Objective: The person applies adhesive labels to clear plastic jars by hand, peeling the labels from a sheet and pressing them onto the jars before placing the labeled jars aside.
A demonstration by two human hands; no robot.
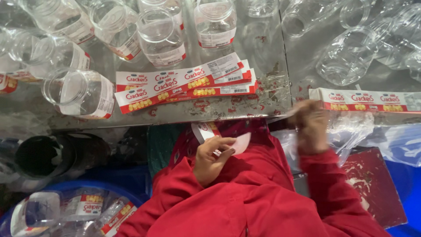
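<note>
My left hand (213, 159) sits low over my lap, fingers and thumb pinched on a label strip (205, 130) that curls up toward the table edge, with its white backing flap (240, 142) sticking out to the right of my fingertips. My right hand (310, 125) is up at the front edge of the metal table (263, 48), blurred, so I cannot tell if the fingers are apart or closed; it sits just beside the left end of a stack of red and white labels (366, 100) lying along the table edge on the right, whether touching it I cannot tell. A second fanned pile of labels (184, 83) lies mid-table, well left of the right hand and above the left hand. Both arms wear red sleeves (245, 202). Clear plastic jars (161, 37) stand and lie along the far side of the table, some already labelled; one labelled jar (83, 93) lies on its side just left of the fanned pile. More clear jars without labels (348, 57) lie tipped at the far right. Below the table edge on the left sits a dark round container (41, 156), and under it a blue tub (109, 186) holds labelled jars (87, 208). A crumpled clear plastic bag (351, 131) hangs below the right stack, near a red board (372, 175) beside my right sleeve.
</note>
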